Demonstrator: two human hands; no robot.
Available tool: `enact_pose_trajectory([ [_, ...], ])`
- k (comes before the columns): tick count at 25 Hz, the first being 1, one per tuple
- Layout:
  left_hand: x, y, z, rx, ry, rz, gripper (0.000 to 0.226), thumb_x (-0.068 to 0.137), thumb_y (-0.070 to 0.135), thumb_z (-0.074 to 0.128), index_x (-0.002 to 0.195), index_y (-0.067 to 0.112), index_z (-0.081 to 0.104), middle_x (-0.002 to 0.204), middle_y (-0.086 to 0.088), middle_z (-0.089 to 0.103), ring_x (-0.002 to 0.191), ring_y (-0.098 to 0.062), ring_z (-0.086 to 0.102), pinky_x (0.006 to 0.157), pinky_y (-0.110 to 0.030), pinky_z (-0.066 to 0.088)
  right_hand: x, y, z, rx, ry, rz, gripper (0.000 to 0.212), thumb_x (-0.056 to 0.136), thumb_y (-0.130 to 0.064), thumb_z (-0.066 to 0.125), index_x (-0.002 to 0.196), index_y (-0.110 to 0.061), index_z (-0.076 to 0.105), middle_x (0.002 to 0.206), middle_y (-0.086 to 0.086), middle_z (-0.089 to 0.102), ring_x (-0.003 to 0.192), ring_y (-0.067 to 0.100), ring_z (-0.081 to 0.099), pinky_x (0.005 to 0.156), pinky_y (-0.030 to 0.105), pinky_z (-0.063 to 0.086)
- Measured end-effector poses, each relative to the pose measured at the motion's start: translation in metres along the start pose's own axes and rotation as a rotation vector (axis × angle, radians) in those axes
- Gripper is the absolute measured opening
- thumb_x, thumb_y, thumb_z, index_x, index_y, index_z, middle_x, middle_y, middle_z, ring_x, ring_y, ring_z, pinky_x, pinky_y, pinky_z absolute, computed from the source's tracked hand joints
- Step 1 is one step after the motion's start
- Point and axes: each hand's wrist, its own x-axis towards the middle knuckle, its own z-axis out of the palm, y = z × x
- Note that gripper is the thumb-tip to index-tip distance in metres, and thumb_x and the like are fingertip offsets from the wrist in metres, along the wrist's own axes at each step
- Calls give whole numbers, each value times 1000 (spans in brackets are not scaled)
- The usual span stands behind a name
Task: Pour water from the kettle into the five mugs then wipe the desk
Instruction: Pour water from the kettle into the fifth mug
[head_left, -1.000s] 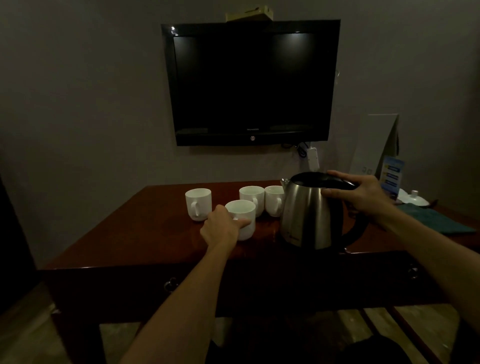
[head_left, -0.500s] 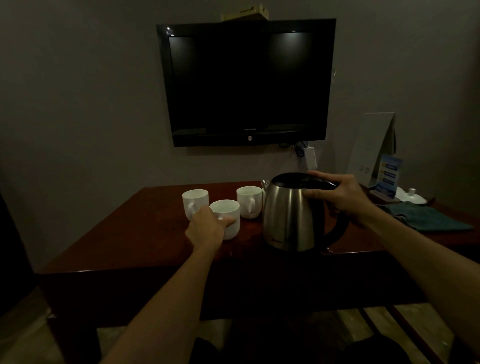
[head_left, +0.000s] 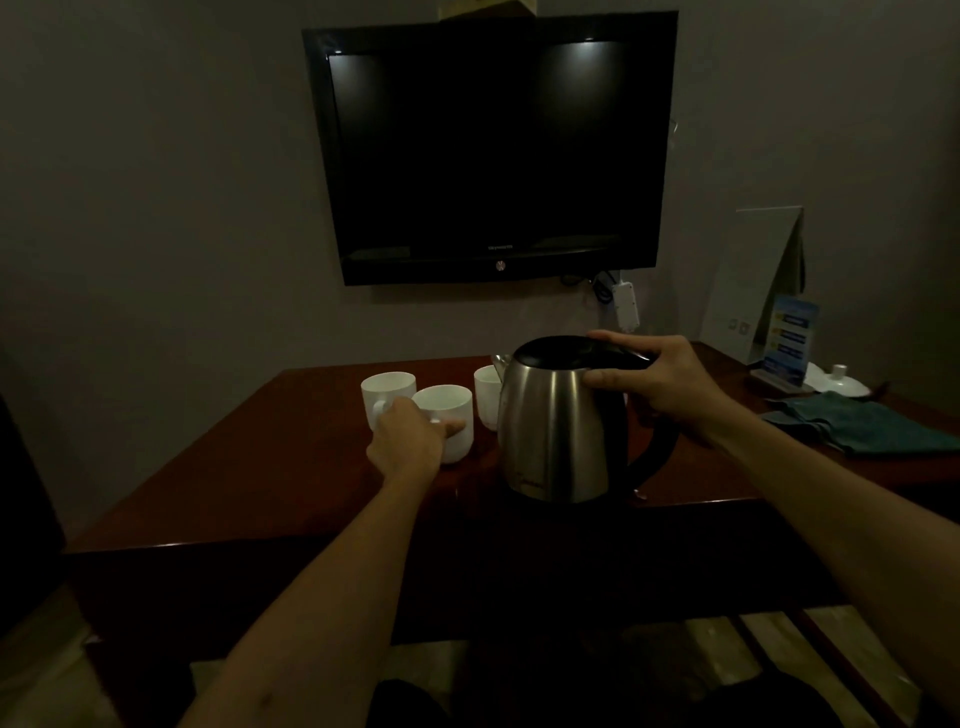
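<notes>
A steel kettle (head_left: 556, 431) with a black lid and handle stands on the dark red desk (head_left: 234, 478). My right hand (head_left: 660, 379) grips the top of its handle. Three white mugs show left of it: a near one (head_left: 449, 415), one behind it at the left (head_left: 387, 389), and one partly hidden behind the kettle (head_left: 485, 389). My left hand (head_left: 408, 441) holds the near mug, thumb against its side. Other mugs are hidden behind the kettle.
A folded green cloth (head_left: 872, 426) lies on the desk at the right, beside a white lidded dish (head_left: 836, 379) and a blue card stand (head_left: 787, 340). A black television (head_left: 493, 150) hangs on the wall above. The desk's front edge is close to me.
The kettle and my right hand have shifted left across the view, now covering the mug that stood farthest right. My left hand keeps its hold on the near mug.
</notes>
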Motion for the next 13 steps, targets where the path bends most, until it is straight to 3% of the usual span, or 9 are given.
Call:
enact_pose_trajectory([
  [5, 11, 4, 9, -18, 28, -8, 56, 70, 48, 82, 105, 10, 61, 106, -7, 64, 98, -23, 62, 79, -39, 52, 3, 2, 4, -6, 7, -3, 58, 80, -2, 75, 134, -12, 59, 128, 17, 59, 48, -13, 57, 44, 9, 44],
  [8, 15, 8, 15, -27, 45, -17, 58, 71, 49, 81, 109, 10, 61, 107, -8, 64, 103, -25, 59, 73, -37, 44, 3, 2, 4, -24, 17, -30, 59, 78, -5, 77, 134, -14, 60, 125, 15, 61, 50, -13, 58, 46, 8, 45],
  [13, 20, 16, 24, -14, 67, -40, 60, 73, 47, 80, 115, 9, 60, 113, -11, 63, 111, -27, 54, 79, -39, 46, 2, 3, 3, -16, 15, -42, 64, 71, -15, 80, 133, -16, 62, 115, 14, 67, 44, -1, 55, 42, 13, 43],
])
